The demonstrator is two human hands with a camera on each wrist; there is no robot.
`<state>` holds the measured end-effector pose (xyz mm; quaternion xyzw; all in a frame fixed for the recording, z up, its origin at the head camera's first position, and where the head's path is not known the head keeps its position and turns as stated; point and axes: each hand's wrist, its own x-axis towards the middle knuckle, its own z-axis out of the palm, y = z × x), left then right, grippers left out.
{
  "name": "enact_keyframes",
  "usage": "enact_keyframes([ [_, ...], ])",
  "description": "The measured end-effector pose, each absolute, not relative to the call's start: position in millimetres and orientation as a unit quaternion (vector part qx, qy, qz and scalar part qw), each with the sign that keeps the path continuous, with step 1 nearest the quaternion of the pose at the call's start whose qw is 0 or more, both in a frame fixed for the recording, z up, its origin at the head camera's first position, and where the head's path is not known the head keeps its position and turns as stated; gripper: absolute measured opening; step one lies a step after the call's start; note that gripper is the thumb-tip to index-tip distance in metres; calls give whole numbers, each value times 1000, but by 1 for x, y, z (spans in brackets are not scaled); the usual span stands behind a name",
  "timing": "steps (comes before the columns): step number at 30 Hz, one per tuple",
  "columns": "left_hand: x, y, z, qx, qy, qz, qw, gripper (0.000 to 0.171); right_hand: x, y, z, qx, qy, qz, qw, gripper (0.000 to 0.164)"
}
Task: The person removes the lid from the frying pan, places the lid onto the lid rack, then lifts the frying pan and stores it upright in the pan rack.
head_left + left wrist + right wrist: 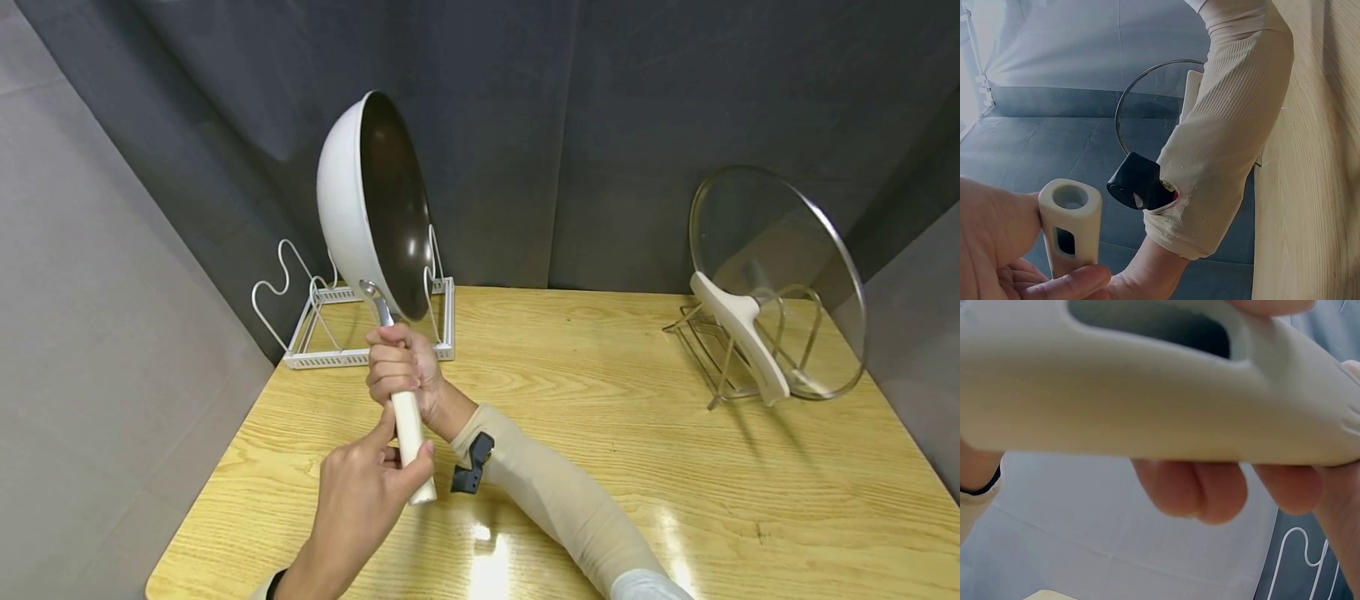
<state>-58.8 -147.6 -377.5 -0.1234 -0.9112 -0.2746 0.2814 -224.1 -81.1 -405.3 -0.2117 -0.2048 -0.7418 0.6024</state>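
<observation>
A wok [341,183], white outside and dark brown inside, is held on its side with its handle pointing down toward me. My right hand [405,367] grips the cream handle [408,425] close to the metal neck. Farther down, the thumb and fingers of my left hand [360,483] pinch the same handle near its end. The left wrist view shows the handle's end [1089,231] with its round opening and side slot. Behind the wok's lower edge stands a white wire rack [326,358]; whether the two touch, I cannot tell.
At the right of the wooden table [562,375], a glass lid [780,225] with a cream grip [738,321] leans in a small metal wire stand [720,375]. Dark cloth [637,125] hangs behind the table, and grey panels [112,292] flank it.
</observation>
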Motion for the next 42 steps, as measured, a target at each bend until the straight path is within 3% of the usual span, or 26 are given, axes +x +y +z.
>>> enact_keyframes([
  [19, -62, -148, -372, -120, -918, -273, 262, 41, -225, -81, -405, -202, -224, -737, 605, 46],
  [32, -64, -149, -369, -114, -921, -278, 248, 31, -226, -80, -406, -196, -228, -744, 597, 46],
  [42, -67, -149, -373, -114, -919, -289, 241, 36, -228, -81, -409, -192, -231, -746, 595, 45],
])
